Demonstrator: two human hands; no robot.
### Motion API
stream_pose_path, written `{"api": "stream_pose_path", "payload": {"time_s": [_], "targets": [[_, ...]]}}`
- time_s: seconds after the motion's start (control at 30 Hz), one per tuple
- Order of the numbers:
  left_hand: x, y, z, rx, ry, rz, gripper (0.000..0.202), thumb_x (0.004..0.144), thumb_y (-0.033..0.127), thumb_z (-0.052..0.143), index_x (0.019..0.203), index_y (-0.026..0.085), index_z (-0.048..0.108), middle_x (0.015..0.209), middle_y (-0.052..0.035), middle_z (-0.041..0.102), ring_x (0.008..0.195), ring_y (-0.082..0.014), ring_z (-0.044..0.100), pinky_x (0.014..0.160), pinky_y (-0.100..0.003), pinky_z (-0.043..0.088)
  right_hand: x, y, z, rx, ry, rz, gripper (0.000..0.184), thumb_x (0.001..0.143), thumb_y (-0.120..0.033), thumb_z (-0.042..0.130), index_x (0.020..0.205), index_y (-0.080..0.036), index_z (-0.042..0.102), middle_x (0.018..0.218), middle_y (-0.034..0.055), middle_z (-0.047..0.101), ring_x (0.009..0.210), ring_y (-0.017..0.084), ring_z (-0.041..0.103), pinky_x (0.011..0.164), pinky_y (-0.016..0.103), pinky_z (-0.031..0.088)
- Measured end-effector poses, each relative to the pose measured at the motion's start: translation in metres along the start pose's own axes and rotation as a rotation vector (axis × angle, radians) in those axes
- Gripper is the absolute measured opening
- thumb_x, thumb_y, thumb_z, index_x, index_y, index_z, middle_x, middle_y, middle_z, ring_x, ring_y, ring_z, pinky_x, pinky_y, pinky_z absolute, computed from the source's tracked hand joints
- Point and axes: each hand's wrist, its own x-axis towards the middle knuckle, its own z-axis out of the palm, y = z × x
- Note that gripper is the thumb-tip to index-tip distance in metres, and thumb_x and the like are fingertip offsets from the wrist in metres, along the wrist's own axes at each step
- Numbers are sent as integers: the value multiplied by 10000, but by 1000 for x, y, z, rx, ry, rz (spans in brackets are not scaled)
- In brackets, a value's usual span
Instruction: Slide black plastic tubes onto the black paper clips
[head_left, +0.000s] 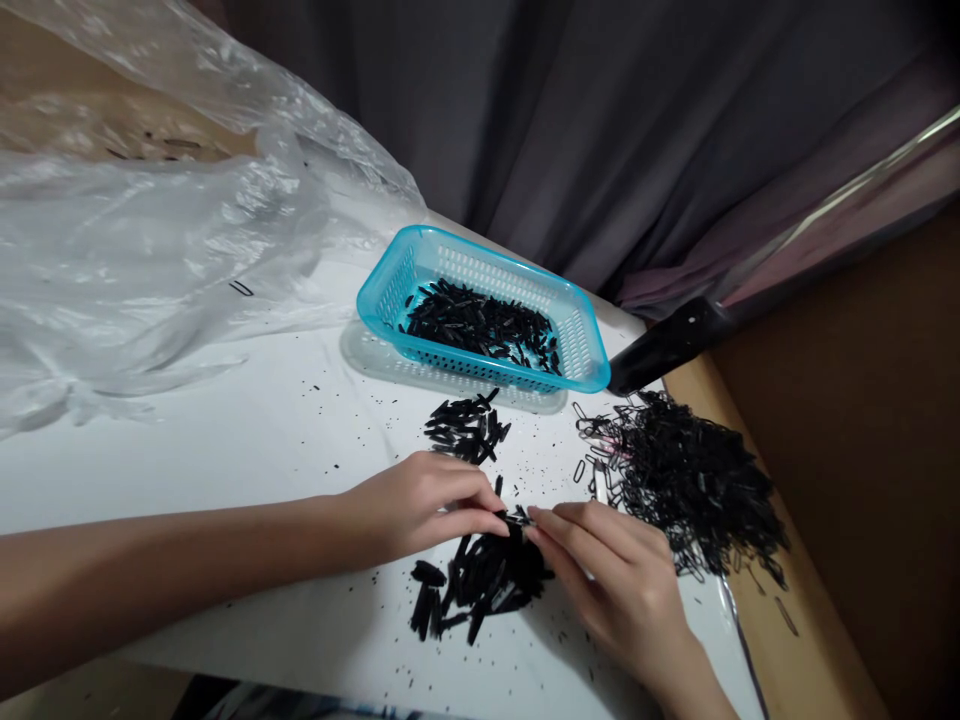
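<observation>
My left hand and my right hand meet fingertip to fingertip above a heap of short black plastic pieces on the white table. Both hands pinch a small black piece between them. A second, smaller heap of black pieces lies just beyond my left hand. To the right of my right hand spreads a tangled pile of thin black wire loops. A turquoise plastic basket with more black pieces in it stands at the back.
A large crumpled clear plastic bag covers the table's left and back. A black-handled bar slants down to the basket's right corner. Grey curtain hangs behind. The table's right edge is wooden. Black crumbs are scattered about.
</observation>
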Motion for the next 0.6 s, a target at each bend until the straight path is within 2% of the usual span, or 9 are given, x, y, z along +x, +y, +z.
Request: {"api": "stream_pose_path", "payload": {"time_s": [0.43,0.6], "targets": [[0,2,1,-3,-19,-15,355,1023,436,518,888,162,701,709,-23,690,621,-123,590,629,-226,449,0,0,-1,-64,-32,-37,127,955,-125,618,1040,-144,711,808,44,730,617,130,622,544,256,469],[0,1,1,-13,-43,-31,345,1027,428,509,905,169,700,725,-24,692,638,-129,601,641,-226,454,2,-2,-2,-121,-17,-74,136,949,-108,610,1042,-141,704,777,33,718,571,123,577,493,271,415]]}}
